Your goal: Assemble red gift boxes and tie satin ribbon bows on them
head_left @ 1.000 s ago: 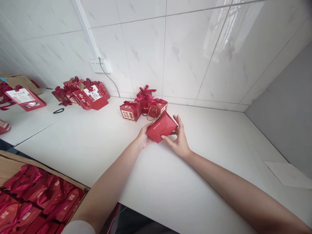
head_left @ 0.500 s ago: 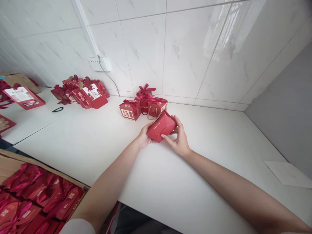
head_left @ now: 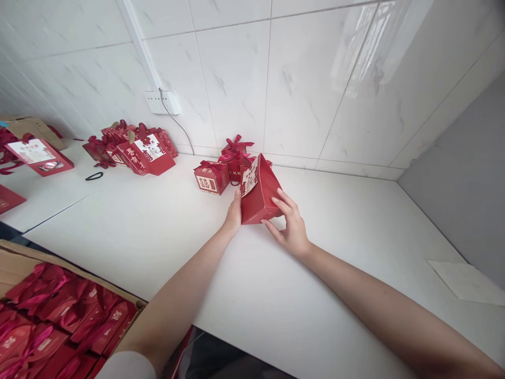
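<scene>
Between my two hands stands a red gift box [head_left: 258, 202] with a pointed top and a white printed panel on its left face. My left hand [head_left: 233, 213] presses against its left side, thumb up along the edge. My right hand [head_left: 291, 221] grips the right lower side, with the thumb near the bottom edge and the fingers on the side face. Just behind the box are a small red box [head_left: 212, 178] with a ribbon bow and a white printed label, and other bow-tied boxes [head_left: 236, 150], partly hidden.
A carton [head_left: 144, 304] at the lower left holds several red boxes with ribbons. More red gift boxes [head_left: 152, 152] stand at the left against the tiled wall, near a black loop [head_left: 93, 176]. A power socket [head_left: 161, 102] with a grey cable is on the wall. A white sheet [head_left: 465, 281] lies at the right.
The red gift box has been tipped upright, so its printed panel now faces left and its base points down. At the far left, another person's fingers have gone from the red box there.
</scene>
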Available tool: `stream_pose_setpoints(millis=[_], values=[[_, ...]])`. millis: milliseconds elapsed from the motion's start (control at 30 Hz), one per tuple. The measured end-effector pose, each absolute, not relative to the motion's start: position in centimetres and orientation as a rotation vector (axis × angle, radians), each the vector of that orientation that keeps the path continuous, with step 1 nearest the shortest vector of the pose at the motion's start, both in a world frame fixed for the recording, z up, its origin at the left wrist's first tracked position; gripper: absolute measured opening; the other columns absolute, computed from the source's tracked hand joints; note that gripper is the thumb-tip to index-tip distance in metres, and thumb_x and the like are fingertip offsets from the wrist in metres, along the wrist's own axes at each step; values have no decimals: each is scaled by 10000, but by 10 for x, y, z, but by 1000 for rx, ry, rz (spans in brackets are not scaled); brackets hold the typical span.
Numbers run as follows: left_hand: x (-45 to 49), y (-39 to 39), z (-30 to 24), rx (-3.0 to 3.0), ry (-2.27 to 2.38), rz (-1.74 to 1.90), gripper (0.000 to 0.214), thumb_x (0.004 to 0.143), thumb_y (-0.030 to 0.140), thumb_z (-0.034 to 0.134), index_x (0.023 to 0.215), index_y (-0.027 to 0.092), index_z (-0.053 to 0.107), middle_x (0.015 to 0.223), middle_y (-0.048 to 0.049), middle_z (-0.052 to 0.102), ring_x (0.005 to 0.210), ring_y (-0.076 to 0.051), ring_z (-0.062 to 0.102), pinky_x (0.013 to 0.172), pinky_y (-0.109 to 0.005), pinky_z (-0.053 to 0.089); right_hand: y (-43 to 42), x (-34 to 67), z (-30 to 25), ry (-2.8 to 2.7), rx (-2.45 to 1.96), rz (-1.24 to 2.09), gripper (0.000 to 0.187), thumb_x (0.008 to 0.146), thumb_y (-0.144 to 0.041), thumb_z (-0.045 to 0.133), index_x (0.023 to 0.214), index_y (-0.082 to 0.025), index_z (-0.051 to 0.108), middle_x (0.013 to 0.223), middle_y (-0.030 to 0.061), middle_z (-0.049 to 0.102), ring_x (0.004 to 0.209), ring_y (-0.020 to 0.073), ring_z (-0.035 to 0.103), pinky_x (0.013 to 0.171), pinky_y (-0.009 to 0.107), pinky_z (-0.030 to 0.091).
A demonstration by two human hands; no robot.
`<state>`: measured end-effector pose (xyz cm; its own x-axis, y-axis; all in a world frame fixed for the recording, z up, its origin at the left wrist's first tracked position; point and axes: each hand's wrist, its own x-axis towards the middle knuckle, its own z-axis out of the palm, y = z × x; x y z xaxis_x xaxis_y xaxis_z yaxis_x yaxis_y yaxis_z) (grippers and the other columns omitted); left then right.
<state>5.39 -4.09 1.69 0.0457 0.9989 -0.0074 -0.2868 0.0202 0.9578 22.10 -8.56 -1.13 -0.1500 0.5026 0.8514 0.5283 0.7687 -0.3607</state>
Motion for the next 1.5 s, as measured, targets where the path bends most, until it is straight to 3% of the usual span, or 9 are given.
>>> stream_pose_setpoints(millis=[133,300,433,500,633,867,1100,1267,1500], values=[[56,-45,19,1023,978,1365,520,945,580,402,1192,206,666,1190,-57,706,1152,-250,629,971,-315,501,-90,218,-12,-1813,-827,-86,672,917,-257,614,1483,-345,263,1553,86,303,1416,292,356,1066,519,478],[52,-45,30,931,923,1194,568,918,617,406,1222,200,645,1012,-83,747,867,-276,707,626,-316,550,-93,219,-6,-1803,-875,-3,773,907,-313,613,1526,-335,151,1578,94,252,1427,313,327,1025,523,500],[26,-37,45,833,1001,1136,410,853,415,592,1215,226,628,833,-26,747,701,-213,705,569,-258,514,-82,226,-8,-1913,-848,-81,961,891,-358,628,1547,-290,-71,1448,132,479,1277,313,518,1066,589,404],[11,-33,51,833,1031,1048,422,820,446,614,1156,193,650,811,-46,747,683,-224,704,566,-268,512,-76,229,-13,-1975,-842,-102,995,887,-382,628,1542,-278,-114,1262,104,636,1073,291,645,1061,612,376],[-5,-28,53,935,1074,771,529,768,568,639,1124,178,657,909,-113,755,708,-275,708,586,-321,516,-75,227,-21,-2092,-786,-79,991,872,-446,640,1554,-254,-53,1037,51,715,816,241,685,1053,581,380],[1,-21,44,918,1221,833,470,766,521,656,1099,190,641,782,-93,750,598,-259,678,533,-312,467,-81,225,-20,-2123,-728,-88,1041,802,-608,671,1550,-247,44,960,51,709,797,266,682,1057,570,385],[4,-25,49,866,1122,960,376,783,468,645,1046,199,655,724,-49,733,598,-232,667,559,-292,469,-82,223,-21,-2065,-764,-42,1004,818,-583,676,1551,-246,78,968,59,701,850,266,679,1045,545,420],[31,-38,55,762,1009,1188,298,830,402,572,1015,182,654,804,-30,732,707,-212,677,660,-291,505,-84,222,-17,-1896,-879,-34,1013,801,-561,701,1552,-259,93,1334,156,546,1175,346,559,1019,575,438],[82,-74,40,672,675,1350,410,910,402,358,1089,180,652,1026,-75,723,1018,-274,650,747,-328,535,-90,215,-8,-1755,-824,140,1225,781,-624,687,1528,-220,-197,1622,169,-31,1476,374,155,1146,626,268]])
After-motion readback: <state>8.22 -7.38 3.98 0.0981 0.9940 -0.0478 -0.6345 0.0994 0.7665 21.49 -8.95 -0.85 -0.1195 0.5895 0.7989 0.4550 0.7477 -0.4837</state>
